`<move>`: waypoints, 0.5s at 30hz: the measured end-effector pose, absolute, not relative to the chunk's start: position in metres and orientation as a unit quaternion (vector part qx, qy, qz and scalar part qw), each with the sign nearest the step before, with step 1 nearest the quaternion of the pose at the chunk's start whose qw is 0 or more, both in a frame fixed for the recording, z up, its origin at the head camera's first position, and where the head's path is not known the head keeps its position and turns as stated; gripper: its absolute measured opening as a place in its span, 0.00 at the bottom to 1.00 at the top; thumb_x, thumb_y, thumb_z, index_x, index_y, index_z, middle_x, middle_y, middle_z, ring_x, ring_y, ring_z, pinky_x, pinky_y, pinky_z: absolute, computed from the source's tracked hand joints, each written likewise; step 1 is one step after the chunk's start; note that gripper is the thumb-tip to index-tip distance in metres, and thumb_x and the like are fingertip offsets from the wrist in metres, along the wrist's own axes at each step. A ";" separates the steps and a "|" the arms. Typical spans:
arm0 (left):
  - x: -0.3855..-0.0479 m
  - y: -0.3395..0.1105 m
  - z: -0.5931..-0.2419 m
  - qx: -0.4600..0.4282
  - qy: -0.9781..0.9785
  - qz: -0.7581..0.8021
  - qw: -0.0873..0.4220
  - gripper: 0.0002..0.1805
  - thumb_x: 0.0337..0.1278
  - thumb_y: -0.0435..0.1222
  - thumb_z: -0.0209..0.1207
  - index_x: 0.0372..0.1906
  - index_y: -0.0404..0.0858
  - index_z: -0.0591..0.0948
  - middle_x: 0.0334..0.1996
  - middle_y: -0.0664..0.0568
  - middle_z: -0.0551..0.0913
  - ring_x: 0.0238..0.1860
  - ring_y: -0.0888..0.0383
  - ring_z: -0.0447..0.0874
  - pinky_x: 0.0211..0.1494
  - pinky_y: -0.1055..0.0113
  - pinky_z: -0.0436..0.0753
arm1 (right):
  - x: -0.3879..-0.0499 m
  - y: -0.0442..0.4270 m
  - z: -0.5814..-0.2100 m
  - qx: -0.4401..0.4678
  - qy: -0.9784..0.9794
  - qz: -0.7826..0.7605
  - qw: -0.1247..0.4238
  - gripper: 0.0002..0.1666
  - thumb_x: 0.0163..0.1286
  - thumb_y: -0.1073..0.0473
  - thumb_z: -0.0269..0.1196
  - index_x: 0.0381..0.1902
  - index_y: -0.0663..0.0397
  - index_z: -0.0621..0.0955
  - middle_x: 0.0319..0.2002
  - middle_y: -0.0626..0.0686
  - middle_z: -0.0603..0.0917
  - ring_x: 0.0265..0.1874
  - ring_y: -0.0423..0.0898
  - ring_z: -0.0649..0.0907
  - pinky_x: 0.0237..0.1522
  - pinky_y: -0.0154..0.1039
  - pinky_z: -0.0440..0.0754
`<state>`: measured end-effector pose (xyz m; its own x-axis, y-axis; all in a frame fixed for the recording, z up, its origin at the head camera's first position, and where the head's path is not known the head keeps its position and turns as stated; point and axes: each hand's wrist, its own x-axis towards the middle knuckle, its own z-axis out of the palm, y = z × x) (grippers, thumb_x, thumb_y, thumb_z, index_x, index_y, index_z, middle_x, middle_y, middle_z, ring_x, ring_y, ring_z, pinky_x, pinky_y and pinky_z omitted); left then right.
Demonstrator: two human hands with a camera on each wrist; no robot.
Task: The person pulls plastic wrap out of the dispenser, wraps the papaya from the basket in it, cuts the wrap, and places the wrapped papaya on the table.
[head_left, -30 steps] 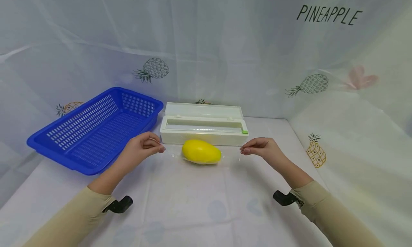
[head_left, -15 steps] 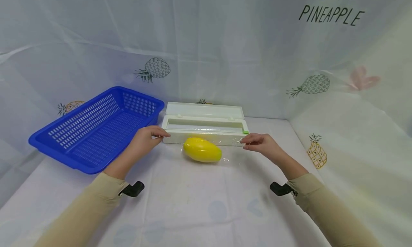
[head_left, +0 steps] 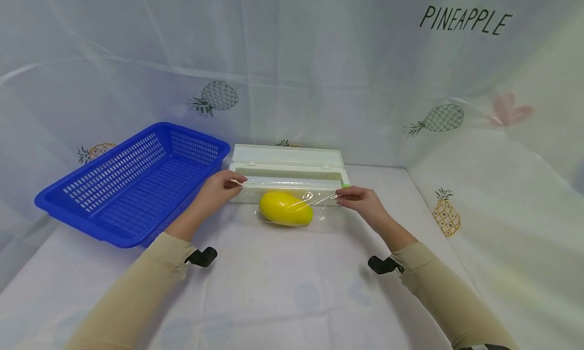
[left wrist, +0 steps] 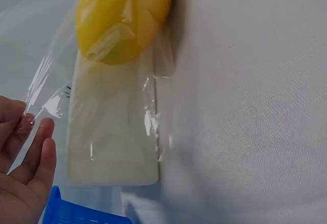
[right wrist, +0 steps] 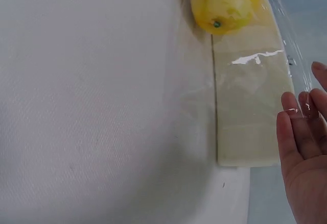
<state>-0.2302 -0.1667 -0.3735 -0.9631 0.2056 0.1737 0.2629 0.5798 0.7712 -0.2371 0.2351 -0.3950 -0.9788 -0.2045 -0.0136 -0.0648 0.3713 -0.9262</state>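
Head view: yellow fruit (head_left: 286, 208), white tablecloth (head_left: 269, 279), pineapple-print curtain (head_left: 315, 51) behind.

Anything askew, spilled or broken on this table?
No spill or visible damage. The blue basket sits angled to the open white box, mildly askew. The clear film is creased near the left hand and right hand, which seems normal for held film.
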 end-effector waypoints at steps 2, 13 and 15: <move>-0.233 -0.166 -0.375 -0.121 -0.890 -0.439 0.024 0.15 0.63 0.28 0.59 0.54 0.32 0.81 0.51 0.42 0.79 0.49 0.45 0.81 0.52 0.52 0.81 | -0.238 0.233 -0.399 -0.068 0.829 -0.552 0.064 0.24 0.62 0.59 0.70 0.54 0.63 0.82 0.54 0.58 0.81 0.47 0.41 0.82 0.50 0.35 0.79; -0.238 -0.171 -0.388 -0.089 -0.904 -0.416 -0.040 0.21 0.58 0.27 0.62 0.58 0.34 0.79 0.55 0.40 0.76 0.41 0.47 0.79 0.37 0.63 0.79 | -0.240 0.225 -0.415 -0.032 0.852 -0.516 0.089 0.22 0.59 0.66 0.71 0.52 0.62 0.83 0.41 0.53 0.85 0.35 0.44 0.79 0.39 0.30 0.78; -0.240 -0.173 -0.391 -0.092 -0.904 -0.415 -0.050 0.22 0.58 0.27 0.62 0.59 0.34 0.79 0.56 0.40 0.76 0.40 0.48 0.78 0.36 0.63 0.79 | -0.240 0.225 -0.418 -0.030 0.852 -0.513 0.100 0.21 0.59 0.66 0.71 0.52 0.62 0.84 0.40 0.53 0.86 0.35 0.44 0.79 0.40 0.31 0.78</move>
